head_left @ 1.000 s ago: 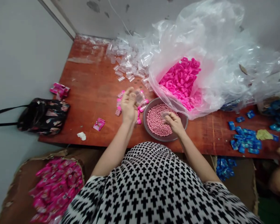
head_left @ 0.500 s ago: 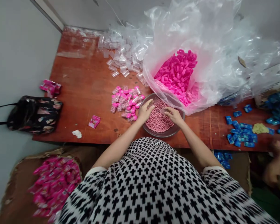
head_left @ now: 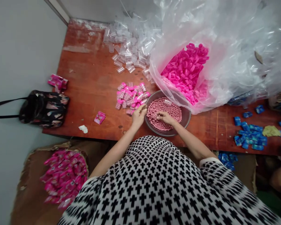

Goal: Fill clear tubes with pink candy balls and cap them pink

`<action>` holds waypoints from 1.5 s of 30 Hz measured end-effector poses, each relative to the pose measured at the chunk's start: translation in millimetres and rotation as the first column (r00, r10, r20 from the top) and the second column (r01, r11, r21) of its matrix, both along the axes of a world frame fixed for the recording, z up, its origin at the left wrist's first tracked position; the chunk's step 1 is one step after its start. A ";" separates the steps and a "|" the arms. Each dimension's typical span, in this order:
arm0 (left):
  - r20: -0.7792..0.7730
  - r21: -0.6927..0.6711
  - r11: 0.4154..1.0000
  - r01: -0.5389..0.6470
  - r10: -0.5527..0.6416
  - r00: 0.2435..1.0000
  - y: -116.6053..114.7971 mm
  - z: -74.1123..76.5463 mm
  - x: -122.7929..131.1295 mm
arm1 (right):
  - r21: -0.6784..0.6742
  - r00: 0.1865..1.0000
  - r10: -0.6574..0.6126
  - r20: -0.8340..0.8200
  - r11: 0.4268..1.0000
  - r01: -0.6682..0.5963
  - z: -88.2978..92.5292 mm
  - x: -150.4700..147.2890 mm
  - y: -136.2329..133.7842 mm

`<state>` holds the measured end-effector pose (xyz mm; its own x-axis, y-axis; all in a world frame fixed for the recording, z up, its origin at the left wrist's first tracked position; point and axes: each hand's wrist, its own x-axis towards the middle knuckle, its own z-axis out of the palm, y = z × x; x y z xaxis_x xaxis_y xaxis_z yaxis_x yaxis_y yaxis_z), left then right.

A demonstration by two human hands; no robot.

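Note:
A round grey bowl (head_left: 187, 120) heaped with small pink candies (head_left: 166, 110) stands at the near edge of the red-brown table (head_left: 91, 90). My right hand (head_left: 164, 117) rests in the candies with its fingers curled in a pinch; what they hold is too small to make out. Beside the bowl's left rim, my left hand (head_left: 138, 115) is curled closed, its contents hidden. A heap of small filled pink-capped containers (head_left: 130, 97) lies just beyond my left hand.
A big clear plastic bag (head_left: 224, 47) holds bright pink caps (head_left: 186, 70). Empty clear tubes (head_left: 128, 47) are piled at the back. Blue packets (head_left: 249, 136) lie at right, a black floral bag (head_left: 43, 107) hangs at left, pink sachets (head_left: 64, 176) fill a box below. Another person's arm (head_left: 279, 178) shows at the right edge.
A second ago my left hand was raised over the container pile; it came down to the bowl's left rim. My right hand slid left across the candies.

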<state>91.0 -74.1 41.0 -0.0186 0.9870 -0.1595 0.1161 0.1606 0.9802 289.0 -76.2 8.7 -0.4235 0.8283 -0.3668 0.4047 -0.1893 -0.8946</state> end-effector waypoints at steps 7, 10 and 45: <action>0.123 -0.039 0.963 0.268 -0.262 0.957 -4.8 4.6 31.9 | -0.149 0.836 -0.339 -0.431 0.941 0.304 39.6 11.8 -8.5; 0.200 -0.062 0.968 0.242 -0.226 0.953 -4.1 13.4 46.2 | -0.074 0.853 -0.334 -0.402 0.940 0.333 53.0 13.5 -9.9; 0.512 -0.325 0.878 0.351 -0.149 0.846 16.1 31.6 47.3 | 0.466 0.301 -0.487 0.820 0.873 0.144 62.2 152.1 138.9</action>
